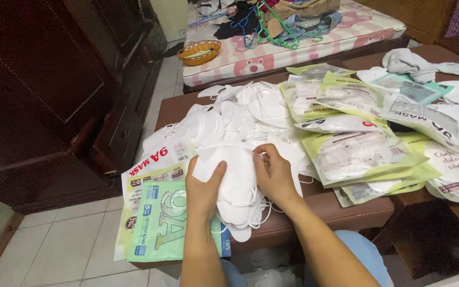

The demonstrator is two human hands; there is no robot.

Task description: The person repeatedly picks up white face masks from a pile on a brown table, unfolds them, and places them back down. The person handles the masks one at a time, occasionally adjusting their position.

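both hands, left (204,186) & right (273,172), grip a mask stack (235,194). filled packs (357,154) done at right; loose masks (240,114) & empty bags (160,218) left.

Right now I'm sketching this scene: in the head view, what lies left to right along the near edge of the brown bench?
Green flat packets → left hand → stack of white masks → right hand → pile of filled mask packets.
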